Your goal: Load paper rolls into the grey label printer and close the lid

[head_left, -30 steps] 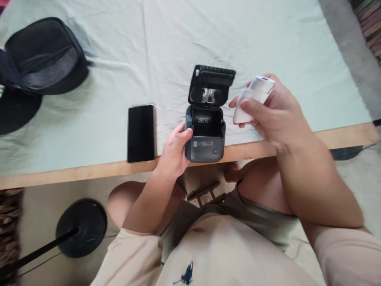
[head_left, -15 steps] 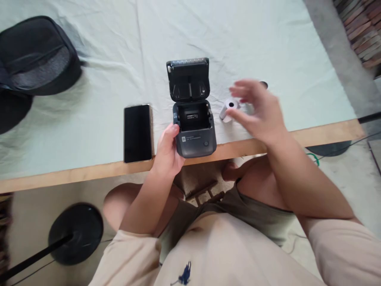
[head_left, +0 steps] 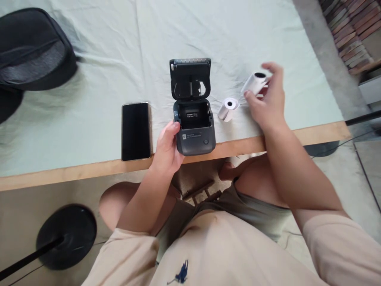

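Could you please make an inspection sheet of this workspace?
Surface: wooden table under pale green cloth.
Job's things: dark grey mini printer, lid open, compartment empty; two white paper rolls, one lying beside it.
Clutter: black phone; black bag.
Grippers: left hand grips printer; right hand holds other roll.
Cables: black cable at right.
Surroundings: black stand base on floor.

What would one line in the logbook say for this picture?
left hand: holds open printer | right hand: grips paper roll | second roll: lying on cloth | phone: left of printer
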The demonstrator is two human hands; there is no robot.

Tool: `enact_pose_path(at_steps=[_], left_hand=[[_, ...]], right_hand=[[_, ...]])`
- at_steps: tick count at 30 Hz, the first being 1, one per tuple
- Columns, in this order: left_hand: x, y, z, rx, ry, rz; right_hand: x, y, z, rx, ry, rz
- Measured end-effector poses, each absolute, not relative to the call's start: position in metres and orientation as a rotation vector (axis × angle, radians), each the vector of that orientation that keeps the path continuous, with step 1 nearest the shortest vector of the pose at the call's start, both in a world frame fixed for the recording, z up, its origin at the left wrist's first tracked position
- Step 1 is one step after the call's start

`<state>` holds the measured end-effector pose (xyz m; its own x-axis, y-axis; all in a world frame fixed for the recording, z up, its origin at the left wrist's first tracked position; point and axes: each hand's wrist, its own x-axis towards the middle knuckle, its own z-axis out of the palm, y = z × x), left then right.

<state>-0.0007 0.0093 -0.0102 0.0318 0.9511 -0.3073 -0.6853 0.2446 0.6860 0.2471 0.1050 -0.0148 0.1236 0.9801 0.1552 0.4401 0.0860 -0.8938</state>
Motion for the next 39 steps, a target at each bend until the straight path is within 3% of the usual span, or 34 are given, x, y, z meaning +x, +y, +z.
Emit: enact_pose_path(at_steps=[5, 8, 14, 19, 24, 34, 39], left_hand=[[-0.002, 0.008, -0.012, 0.398, 0.835, 1.321], [-0.003, 0.008, -0.015, 0.422, 0.795, 1.321], [0.001, 0.009, -0.017, 0.478, 0.787, 1.327], [0.004, 0.007, -0.017, 0.534, 0.822, 1.31], [0.004, 0.005, -0.016, 0.566, 0.84, 1.286], [0.003, 0.004, -0.014, 0.557, 0.887, 1.238], [0.004, 0.005, -0.015, 0.589, 0.891, 1.242]], right_hand=[[0.252, 0.113, -0.011, -1.254, -1.051, 1.175], [0.248, 0.111, -0.007, -1.16, -0.94, 1.26], [0.228, 0.082, 0.006, -0.977, -1.312, 1.057], [0.202, 0.047, 0.022, -0.89, -2.033, 0.425], [0.184, 0.044, 0.02, -1.02, -2.256, 0.176], [0.185, 0.044, 0.016, -0.985, -2.196, 0.067], [0.184, 0.053, 0.007, -1.024, -2.235, 0.265]])
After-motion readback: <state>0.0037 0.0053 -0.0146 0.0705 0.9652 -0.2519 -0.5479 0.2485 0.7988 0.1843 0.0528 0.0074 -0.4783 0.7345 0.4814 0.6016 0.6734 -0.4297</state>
